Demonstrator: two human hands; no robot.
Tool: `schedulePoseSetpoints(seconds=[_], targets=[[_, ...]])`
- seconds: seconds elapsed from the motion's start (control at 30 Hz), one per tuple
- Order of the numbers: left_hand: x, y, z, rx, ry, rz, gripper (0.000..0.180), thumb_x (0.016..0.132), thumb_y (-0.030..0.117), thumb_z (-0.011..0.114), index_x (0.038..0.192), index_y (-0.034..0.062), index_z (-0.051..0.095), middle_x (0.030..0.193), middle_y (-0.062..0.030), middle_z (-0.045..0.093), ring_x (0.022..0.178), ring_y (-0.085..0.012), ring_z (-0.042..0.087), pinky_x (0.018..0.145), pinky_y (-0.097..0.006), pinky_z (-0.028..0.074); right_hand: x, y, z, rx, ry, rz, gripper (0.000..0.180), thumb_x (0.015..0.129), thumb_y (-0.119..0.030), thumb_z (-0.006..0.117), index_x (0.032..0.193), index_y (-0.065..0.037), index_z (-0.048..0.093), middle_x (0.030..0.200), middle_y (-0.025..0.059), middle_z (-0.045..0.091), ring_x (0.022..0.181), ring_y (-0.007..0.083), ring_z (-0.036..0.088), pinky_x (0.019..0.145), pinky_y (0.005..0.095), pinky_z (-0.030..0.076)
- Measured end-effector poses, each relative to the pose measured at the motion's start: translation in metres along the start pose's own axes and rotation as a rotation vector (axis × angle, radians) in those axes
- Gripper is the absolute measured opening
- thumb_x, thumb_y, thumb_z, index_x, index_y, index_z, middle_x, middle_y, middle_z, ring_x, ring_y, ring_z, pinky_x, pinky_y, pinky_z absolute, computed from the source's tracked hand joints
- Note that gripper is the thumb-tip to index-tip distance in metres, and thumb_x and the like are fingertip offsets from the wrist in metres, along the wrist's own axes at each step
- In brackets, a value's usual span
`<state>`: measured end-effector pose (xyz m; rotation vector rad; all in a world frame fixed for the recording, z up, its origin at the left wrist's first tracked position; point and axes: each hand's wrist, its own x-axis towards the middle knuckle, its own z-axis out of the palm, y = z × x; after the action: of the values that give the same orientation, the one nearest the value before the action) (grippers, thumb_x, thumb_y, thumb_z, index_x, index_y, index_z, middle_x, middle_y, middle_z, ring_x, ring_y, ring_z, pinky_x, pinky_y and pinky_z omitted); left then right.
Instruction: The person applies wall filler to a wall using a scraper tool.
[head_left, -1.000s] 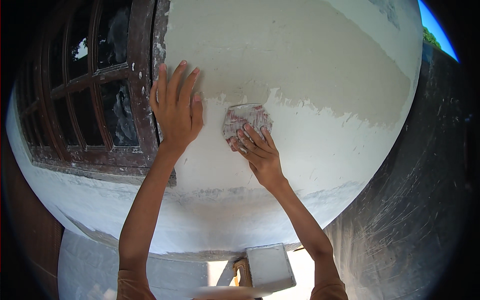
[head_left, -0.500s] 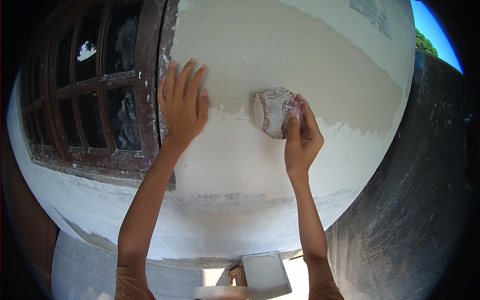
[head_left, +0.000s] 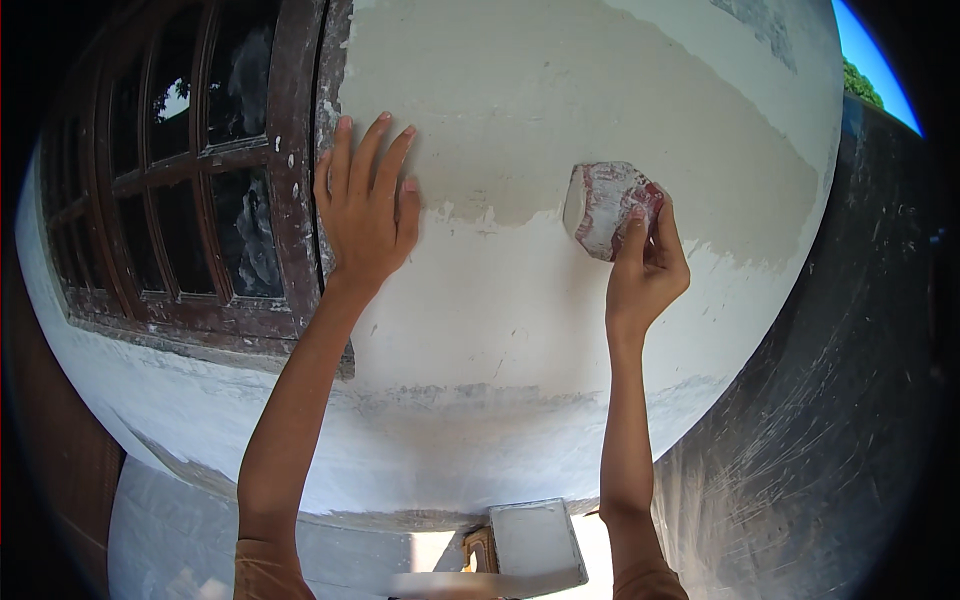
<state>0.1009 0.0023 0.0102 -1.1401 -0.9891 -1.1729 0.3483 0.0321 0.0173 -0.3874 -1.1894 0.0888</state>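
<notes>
My left hand [head_left: 365,225] rests with spread fingers on the pale wall [head_left: 480,320], close beside the window frame. To its right, my right hand [head_left: 648,280] grips a red putty spreader [head_left: 608,205] smeared with white, thumb on its near face and fingers behind. The spreader's broad pale edge points left and lies on or close to the wall; exact contact cannot be made out. Above both hands spreads a beige-grey patch of putty [head_left: 500,120] with a ragged lower border, and the spreader overlaps that border.
A brown wooden window [head_left: 283,230] with dark panes fills the upper left. Low in the middle are a whitish rectangular board or lid [head_left: 535,540] and a brown wooden piece [head_left: 482,550]. A dark, scratched panel [head_left: 800,400] stands along the right side.
My right hand has moved the spreader to the right and slightly upward along the wall. My left hand keeps its place beside the window.
</notes>
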Motion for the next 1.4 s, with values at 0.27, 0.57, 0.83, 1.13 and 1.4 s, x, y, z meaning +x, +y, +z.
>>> schedulePoseSetpoints(seconds=[0.27, 0.57, 0.83, 1.13, 1.4], targets=[[0.0, 0.0, 0.002, -0.012, 0.001, -0.01, 0.043, 0.091, 0.018, 0.047, 0.133, 0.0113, 0.054, 0.142, -0.0088, 0.048, 0.139, -0.0329, 0.032, 0.11, -0.047, 0.021, -0.025, -0.011, 0.04, 0.085, -0.206, 0.005, 0.037, 0.09, -0.002, 0.06, 0.125, 0.01, 0.056, 0.088, 0.0092, 0.071, 0.068, 0.0045, 0.054, 0.061, 0.0201, 0.046], [0.001, 0.003, 0.0, -0.015, 0.018, -0.026, 0.045, 0.085, 0.018, 0.052, 0.129, 0.0134, 0.059, 0.141, -0.0075, 0.05, 0.138, -0.0339, 0.034, 0.109, -0.048, 0.023, -0.013, -0.033, 0.012, 0.234, -0.106, 0.13, 0.034, 0.095, -0.002, 0.055, 0.128, 0.009, 0.055, 0.101, 0.0105, 0.068, 0.078, 0.0064, 0.058, 0.069, 0.0194, 0.048], [0.0, 0.0, 0.002, 0.006, 0.021, -0.045, 0.046, 0.084, 0.018, 0.052, 0.129, 0.0134, 0.058, 0.142, -0.0077, 0.049, 0.139, -0.0336, 0.033, 0.11, -0.049, 0.021, -0.012, -0.005, 0.01, 0.035, 0.061, 0.055, 0.035, 0.093, -0.001, 0.057, 0.125, 0.011, 0.056, 0.09, 0.0108, 0.07, 0.077, 0.008, 0.061, 0.069, 0.0211, 0.05], [0.003, 0.001, -0.001, -0.025, 0.035, -0.05, 0.045, 0.086, 0.017, 0.05, 0.13, 0.0133, 0.058, 0.141, -0.0081, 0.049, 0.138, -0.0341, 0.034, 0.109, -0.049, 0.022, -0.028, -0.018, 0.044, 0.076, -0.102, 0.035, 0.037, 0.09, -0.003, 0.06, 0.125, 0.009, 0.057, 0.084, 0.0103, 0.07, 0.07, 0.005, 0.055, 0.064, 0.0197, 0.047], [0.002, 0.006, 0.003, -0.008, -0.002, -0.029, 0.043, 0.086, 0.018, 0.05, 0.128, 0.0129, 0.059, 0.14, -0.0082, 0.051, 0.138, -0.034, 0.035, 0.108, -0.049, 0.024, 0.001, -0.025, 0.015, 0.26, 0.029, 0.134, 0.038, 0.094, -0.005, 0.058, 0.128, 0.011, 0.053, 0.098, 0.0113, 0.068, 0.082, 0.009, 0.061, 0.073, 0.0211, 0.05]])
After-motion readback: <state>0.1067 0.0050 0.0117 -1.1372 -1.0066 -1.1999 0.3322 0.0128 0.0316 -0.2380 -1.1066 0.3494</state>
